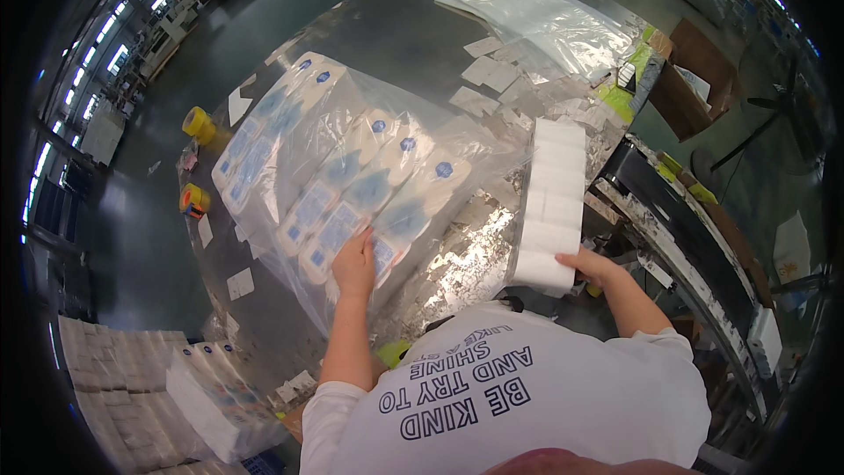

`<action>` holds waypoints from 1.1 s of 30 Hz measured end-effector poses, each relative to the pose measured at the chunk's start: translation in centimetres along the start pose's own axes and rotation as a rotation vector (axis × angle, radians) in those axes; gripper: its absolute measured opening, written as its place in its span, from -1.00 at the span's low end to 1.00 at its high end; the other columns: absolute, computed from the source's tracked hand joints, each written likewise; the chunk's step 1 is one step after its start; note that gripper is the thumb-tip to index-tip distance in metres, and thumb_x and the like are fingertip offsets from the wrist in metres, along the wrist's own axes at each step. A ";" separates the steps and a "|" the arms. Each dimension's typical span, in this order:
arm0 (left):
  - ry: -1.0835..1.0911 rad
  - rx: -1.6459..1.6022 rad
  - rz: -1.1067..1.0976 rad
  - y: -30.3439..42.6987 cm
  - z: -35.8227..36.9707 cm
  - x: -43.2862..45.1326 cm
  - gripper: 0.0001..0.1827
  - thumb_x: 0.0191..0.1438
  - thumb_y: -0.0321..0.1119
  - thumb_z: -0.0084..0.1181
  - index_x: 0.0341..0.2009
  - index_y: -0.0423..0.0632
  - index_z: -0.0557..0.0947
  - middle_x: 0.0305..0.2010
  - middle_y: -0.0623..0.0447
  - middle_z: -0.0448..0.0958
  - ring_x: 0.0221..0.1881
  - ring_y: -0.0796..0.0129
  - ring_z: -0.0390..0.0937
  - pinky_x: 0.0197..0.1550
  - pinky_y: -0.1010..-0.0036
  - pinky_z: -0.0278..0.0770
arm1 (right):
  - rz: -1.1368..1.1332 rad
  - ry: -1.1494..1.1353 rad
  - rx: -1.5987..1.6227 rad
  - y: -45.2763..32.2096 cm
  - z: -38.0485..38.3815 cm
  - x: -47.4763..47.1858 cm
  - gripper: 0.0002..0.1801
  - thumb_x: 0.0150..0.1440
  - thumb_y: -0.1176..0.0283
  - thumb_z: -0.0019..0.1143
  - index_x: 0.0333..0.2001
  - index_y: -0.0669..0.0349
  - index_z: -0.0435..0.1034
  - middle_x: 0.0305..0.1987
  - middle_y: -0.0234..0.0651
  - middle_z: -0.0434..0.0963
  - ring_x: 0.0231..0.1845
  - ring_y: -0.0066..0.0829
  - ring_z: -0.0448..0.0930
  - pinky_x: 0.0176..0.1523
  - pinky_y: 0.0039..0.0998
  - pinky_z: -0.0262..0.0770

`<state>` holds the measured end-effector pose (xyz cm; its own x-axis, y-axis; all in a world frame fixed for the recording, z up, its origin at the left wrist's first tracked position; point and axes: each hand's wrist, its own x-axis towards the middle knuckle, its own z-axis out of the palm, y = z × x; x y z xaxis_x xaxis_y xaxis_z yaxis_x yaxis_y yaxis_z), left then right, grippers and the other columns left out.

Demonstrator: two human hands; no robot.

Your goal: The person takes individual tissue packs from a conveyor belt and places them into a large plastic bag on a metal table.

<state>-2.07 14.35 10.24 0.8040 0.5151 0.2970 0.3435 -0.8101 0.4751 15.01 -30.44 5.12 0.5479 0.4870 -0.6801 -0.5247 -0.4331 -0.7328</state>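
A large clear plastic bag [455,112] lies on the metal worktable, holding several tissue packs [369,178] with blue and cream printing. My left hand [356,267] is closed at the bag's near side, over the lower end of the printed packs; its fingertips are partly hidden. To the right, a long white pack of tissues [552,198] rests along the table's right edge, its plain side up. My right hand [590,267] grips the near end of that pack, thumb on top and fingers out of sight beneath.
Flat plastic bags [527,13] are stacked at the far right. Paper scraps [491,72] litter the worktable [395,20]. Yellow tape rolls [196,198] stand at the left edge. A conveyor belt [686,237] curves along the right; bagged packs [217,402] are piled at lower left.
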 end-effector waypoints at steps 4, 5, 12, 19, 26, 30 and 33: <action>-0.021 0.010 -0.036 0.3 -0.5 -0.2 -0.72 0.18 -0.22 -0.06 -0.11 0.10 0.66 -0.25 -0.02 0.61 -0.21 0.08 0.54 -0.15 0.28 0.47 | -0.087 0.089 0.585 3.0 2.3 1.9 -0.04 -0.05 0.12 0.31 0.35 0.05 -0.04 0.27 -0.21 0.28 0.24 -0.19 0.33 0.22 -0.07 0.31; -0.026 -0.001 -0.036 0.2 -0.2 -0.2 -0.72 0.18 -0.21 -0.06 -0.11 0.09 0.66 -0.25 -0.03 0.61 -0.20 0.06 0.54 -0.15 0.27 0.47 | -0.116 0.096 0.727 3.4 2.5 3.0 -0.04 -0.05 0.13 0.31 0.34 0.07 -0.04 0.27 -0.18 0.28 0.25 -0.17 0.32 0.24 -0.06 0.30; -0.278 -0.286 -0.192 -0.4 -2.4 1.1 -0.67 0.17 -0.18 -0.07 -0.15 -0.04 0.66 -0.24 -0.08 0.61 -0.23 0.09 0.55 -0.15 0.31 0.45 | -0.190 -0.071 0.863 -2.0 2.7 0.2 -0.25 -0.08 0.18 0.08 0.19 0.29 0.21 0.16 -0.04 0.40 0.12 -0.05 0.45 0.20 -0.04 0.37; -0.246 -0.807 -0.275 2.4 -6.5 4.0 -0.69 0.22 -0.22 -0.05 -0.15 -0.10 0.67 -0.57 0.24 0.34 -0.50 0.62 0.23 -0.44 0.61 0.21 | -0.471 -0.462 0.843 -10.9 5.4 -5.7 -0.27 0.07 0.07 -0.01 0.22 0.32 0.18 0.08 -0.05 0.46 0.07 -0.08 0.49 0.20 -0.13 0.37; -0.191 -0.955 -0.059 11.6 -14.7 0.8 -0.73 0.22 -0.28 -0.05 -0.16 -0.11 0.66 -0.55 0.18 0.39 -0.51 0.54 0.29 -0.43 0.56 0.27 | -0.256 -0.491 0.725 -7.7 13.3 -0.7 -0.28 0.10 0.07 -0.02 0.22 0.34 0.17 0.08 -0.01 0.45 0.08 -0.07 0.48 0.19 -0.10 0.37; -0.089 -0.603 0.286 13.0 -18.0 -1.6 -0.77 0.18 -0.32 -0.01 -0.14 -0.06 0.65 -0.43 -0.02 0.53 -0.46 0.22 0.46 -0.34 0.44 0.42 | -0.211 -0.574 0.681 -9.6 16.6 2.0 -0.28 0.12 0.06 -0.03 0.22 0.35 0.16 0.08 0.01 0.44 0.08 -0.06 0.47 0.19 -0.08 0.38; -0.029 -0.483 0.393 13.3 -18.0 -2.2 -0.75 0.13 -0.38 0.03 -0.10 -0.02 0.64 -0.45 -0.01 0.51 -0.46 0.13 0.45 -0.34 0.39 0.40 | -0.186 -0.676 0.662 -13.1 19.3 5.3 -0.28 0.13 0.06 -0.03 0.22 0.36 0.16 0.07 0.02 0.44 0.09 -0.05 0.47 0.18 -0.07 0.38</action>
<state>-8.04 7.52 30.83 0.8411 0.1907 0.5061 -0.2336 -0.7159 0.6580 12.26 -7.54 11.44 0.2771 0.9281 -0.2488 -0.8420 0.1098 -0.5282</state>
